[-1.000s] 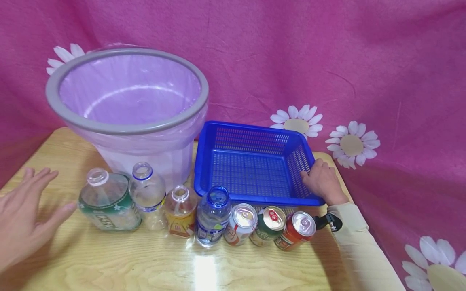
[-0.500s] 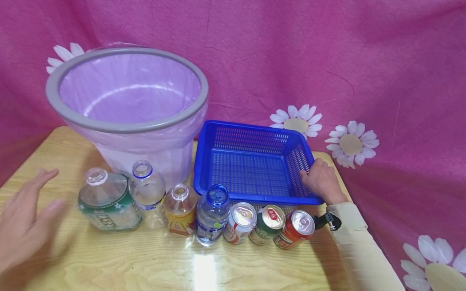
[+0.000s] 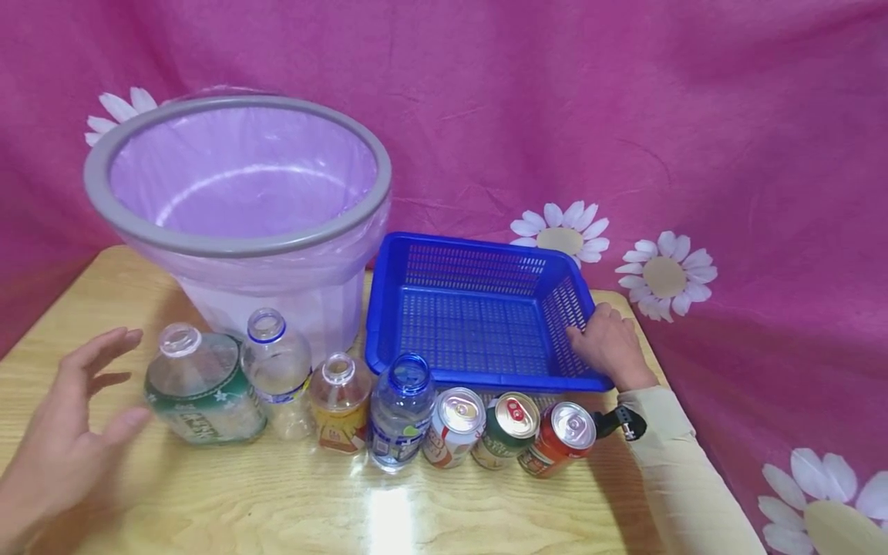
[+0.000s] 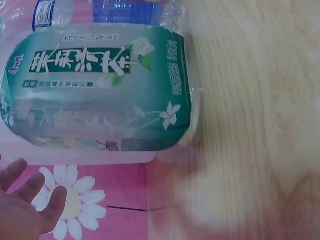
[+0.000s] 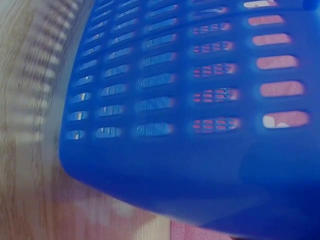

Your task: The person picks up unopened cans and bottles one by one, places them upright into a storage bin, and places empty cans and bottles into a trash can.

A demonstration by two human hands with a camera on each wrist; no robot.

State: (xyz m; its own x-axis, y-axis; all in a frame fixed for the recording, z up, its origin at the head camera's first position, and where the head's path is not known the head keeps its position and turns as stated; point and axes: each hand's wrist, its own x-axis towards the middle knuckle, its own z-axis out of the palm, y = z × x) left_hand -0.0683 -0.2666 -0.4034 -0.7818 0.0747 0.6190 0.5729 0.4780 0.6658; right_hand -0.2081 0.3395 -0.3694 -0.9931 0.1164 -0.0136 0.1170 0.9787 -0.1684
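My left hand [image 3: 76, 432] is raised just left of a clear plastic bottle with a green label [image 3: 204, 397], fingers spread and slightly bent around nothing. In the left wrist view its fingertips [image 4: 30, 187] stay apart from that bottle [image 4: 100, 90]. My right hand [image 3: 613, 347] grips the right rim of a blue plastic basket [image 3: 486, 378], thumb at the inner side. Only the basket's slotted wall [image 5: 175, 165] fills the right wrist view; the hand is out of sight there. Nothing lies in the basket.
Right of the green-labelled bottle stand a clear bottle [image 3: 280, 370], a yellow-labelled bottle [image 3: 341, 420], a blue-necked bottle [image 3: 398, 428], a white can [image 3: 454, 439], a green can [image 3: 506, 439] and a red can [image 3: 555, 447]. Behind is a lined bin [image 3: 277, 285] on the wooden table [image 3: 277, 509].
My left hand has shifted slightly right toward the green-labelled bottle, its fingers turning and bending more. The right hand keeps its grip on the basket rim.
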